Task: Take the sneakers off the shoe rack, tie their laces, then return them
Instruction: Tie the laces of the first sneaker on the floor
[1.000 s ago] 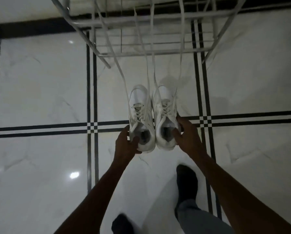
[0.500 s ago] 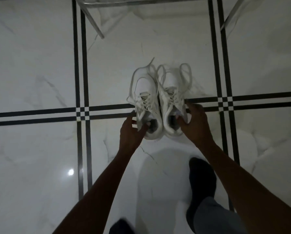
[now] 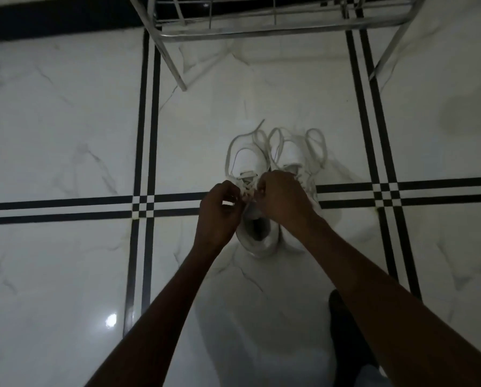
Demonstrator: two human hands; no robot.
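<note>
Two white sneakers stand side by side on the marble floor, toes pointing away from me. The left sneaker [image 3: 250, 160] has its laces pinched by both hands over the tongue. My left hand [image 3: 219, 213] grips a lace on its left side, and my right hand [image 3: 282, 198] grips a lace on its right side and covers much of the right sneaker [image 3: 292, 152]. Loose laces [image 3: 316, 143] loop around both toes. The metal shoe rack [image 3: 261, 32] stands beyond the sneakers at the top of the view.
The white marble floor has black double stripes [image 3: 147, 135] crossing near the sneakers. A rack leg [image 3: 175, 71] slants down at the left and another at the right. My foot in a dark sock [image 3: 345, 331] rests at the lower right.
The sneakers went from hanging in my hands with laces trailing up, to resting on the floor. Both hands let go of the heels and moved onto the left sneaker's laces.
</note>
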